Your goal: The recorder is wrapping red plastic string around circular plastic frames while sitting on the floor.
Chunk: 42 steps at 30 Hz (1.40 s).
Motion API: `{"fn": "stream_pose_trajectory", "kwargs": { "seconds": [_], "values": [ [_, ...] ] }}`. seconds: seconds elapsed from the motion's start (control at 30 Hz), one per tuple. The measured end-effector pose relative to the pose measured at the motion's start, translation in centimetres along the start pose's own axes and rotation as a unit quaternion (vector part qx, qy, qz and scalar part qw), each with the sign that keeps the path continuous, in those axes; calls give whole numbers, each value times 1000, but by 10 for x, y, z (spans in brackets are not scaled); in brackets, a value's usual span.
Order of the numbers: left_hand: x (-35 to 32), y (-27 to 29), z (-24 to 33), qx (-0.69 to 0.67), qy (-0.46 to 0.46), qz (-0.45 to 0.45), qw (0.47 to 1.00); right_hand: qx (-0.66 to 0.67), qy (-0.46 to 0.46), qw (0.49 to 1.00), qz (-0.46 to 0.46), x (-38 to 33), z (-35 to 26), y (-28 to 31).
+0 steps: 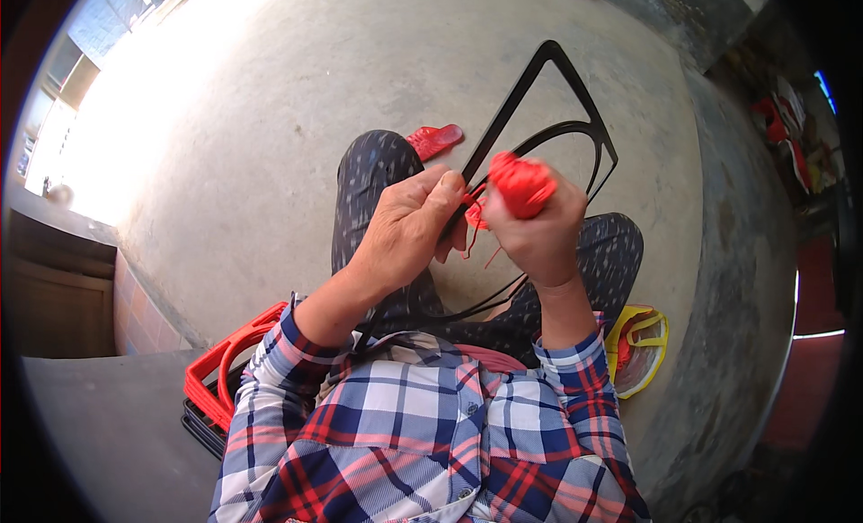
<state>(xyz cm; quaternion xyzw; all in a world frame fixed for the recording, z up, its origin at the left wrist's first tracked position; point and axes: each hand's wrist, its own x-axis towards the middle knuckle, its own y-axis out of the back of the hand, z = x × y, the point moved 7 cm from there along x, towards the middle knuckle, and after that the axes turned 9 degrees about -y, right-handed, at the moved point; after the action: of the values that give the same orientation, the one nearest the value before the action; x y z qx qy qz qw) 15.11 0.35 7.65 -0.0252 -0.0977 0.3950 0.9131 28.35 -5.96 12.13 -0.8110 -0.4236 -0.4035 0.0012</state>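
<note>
A black frame with straight outer bars and a curved inner bar leans across my lap, its pointed end reaching up and away. My left hand is closed round one of its long bars, thumb on top. Beside it, my right hand, slightly blurred, grips a bundle of bright red cord. Red strands run between the bundle and the bar near my left thumb, and a loose end dangles below. My right fingers partly hide the bundle.
A red slipper lies on the concrete floor beyond my left knee. Red and black frames are stacked by my left elbow. A yellow-edged bag with red material inside sits by my right elbow. Assorted items stand along the right wall.
</note>
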Motion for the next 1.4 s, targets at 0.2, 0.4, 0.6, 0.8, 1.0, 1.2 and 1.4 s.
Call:
{"fn": "stream_pose_trajectory", "kwargs": {
  "seconds": [0.2,0.4,0.6,0.8,1.0,1.2,1.4],
  "values": [
    [-4,15,0,5,13,19,1000,353,-398,835,-140,-29,36,-23],
    [-2,17,8,56,-23,47,997,423,-434,779,-160,-42,38,-48],
    [-4,16,9,117,-53,23,991,426,-409,792,-156,-29,30,-33],
    [-7,10,25,260,-157,59,951,378,-385,826,-163,-22,5,-25],
    [-5,17,11,142,-44,68,987,353,-360,849,-157,-22,14,-18],
    [-5,25,13,179,-21,27,983,578,-421,699,3,-29,46,7],
    [2,19,49,344,-211,34,914,483,-333,800,-123,-9,16,9]
  ]
}}
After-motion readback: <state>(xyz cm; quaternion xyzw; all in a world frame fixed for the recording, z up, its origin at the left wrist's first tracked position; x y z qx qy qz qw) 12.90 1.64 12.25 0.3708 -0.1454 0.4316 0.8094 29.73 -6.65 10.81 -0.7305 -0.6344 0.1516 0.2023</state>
